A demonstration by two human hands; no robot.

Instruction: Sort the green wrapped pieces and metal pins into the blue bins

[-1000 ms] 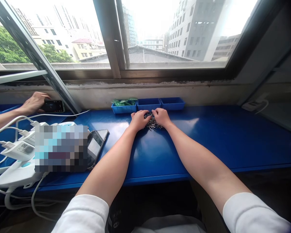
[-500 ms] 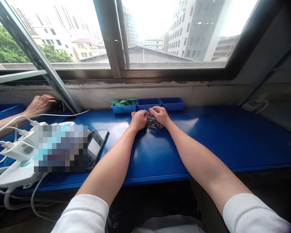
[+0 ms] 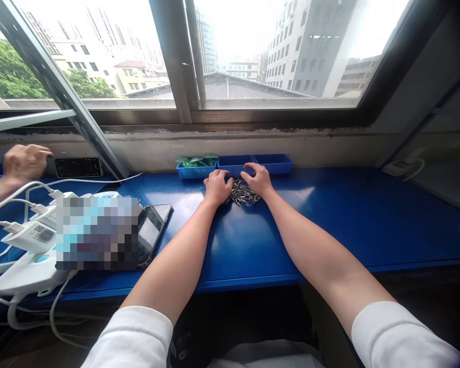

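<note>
A loose pile of small, thin, dark metal pieces like screws (image 3: 242, 192) lies on the blue tabletop (image 3: 249, 245). My left hand (image 3: 217, 187) is at the pile's left edge, thumb apart from the fingers, holding nothing that I can see. On the other side, my right hand (image 3: 259, 180) is open, with thumb and fingers spread beside the pile. Just behind my hands stand the joined blue bins: a left bin (image 3: 197, 173) with green packets (image 3: 198, 161), a middle bin (image 3: 235, 162) and a right bin (image 3: 274, 163).
A power strip (image 3: 26, 276) with white chargers (image 3: 32, 236) and cables sits at the left. Next to it lies a phone (image 3: 153, 230), partly under a blurred patch. Another person's hand (image 3: 26, 163) is near a second phone (image 3: 78, 167) by the metal post (image 3: 95, 135).
Both my hands have opened and moved slightly apart, and the pile shows more spread out. The other person's hand has drawn left, away from the phone by the post.
</note>
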